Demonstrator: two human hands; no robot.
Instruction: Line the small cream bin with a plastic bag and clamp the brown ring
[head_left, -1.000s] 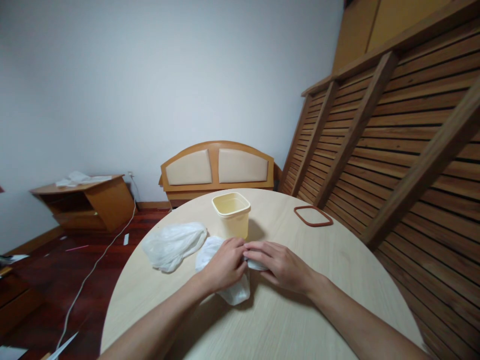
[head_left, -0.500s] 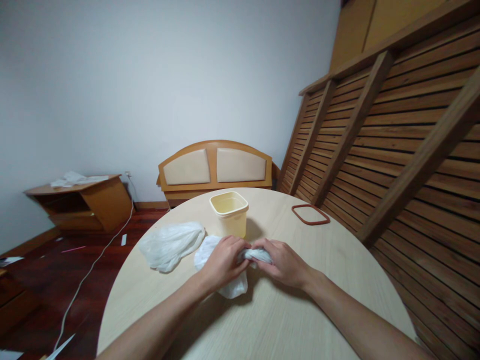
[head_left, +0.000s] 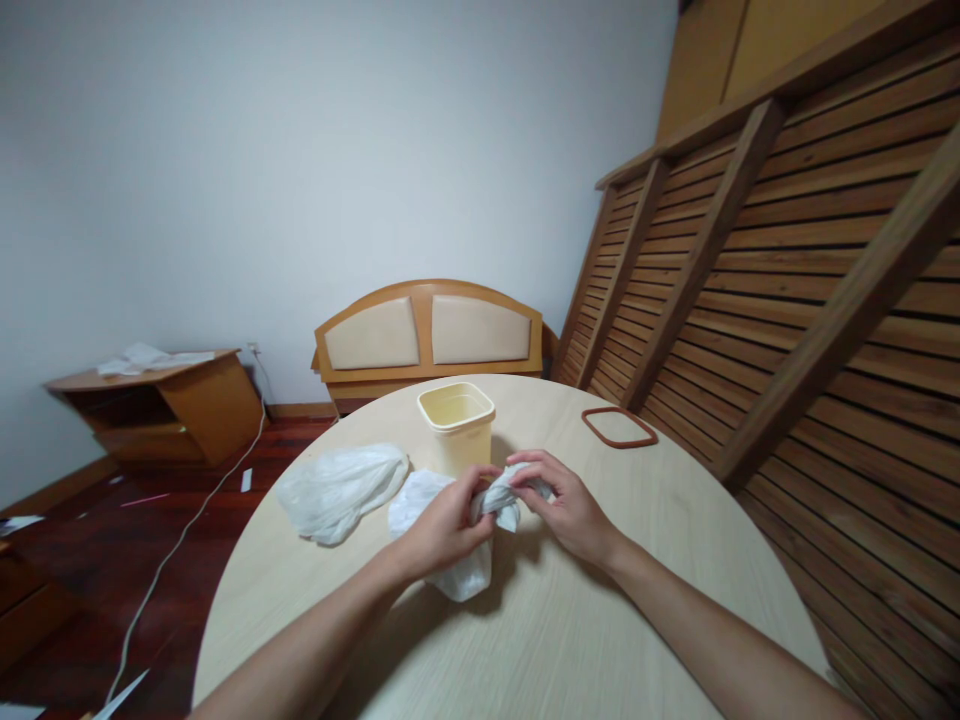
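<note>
The left hand [head_left: 442, 520] and the right hand [head_left: 562, 505] both pinch a thin white crumpled plastic bag [head_left: 457, 525], fingers closed tight on it, and the two hands almost touch. The bag hangs down onto the round pale wooden table [head_left: 562, 640]. Just behind the hands stands an open yellow plastic tub [head_left: 457, 428]. To the left of the left hand lies another white plastic bag [head_left: 341, 490]. Far to the right, near the table edge, lies a red-brown ring-shaped seal [head_left: 619, 427]. The table near the arms is bare.
</note>
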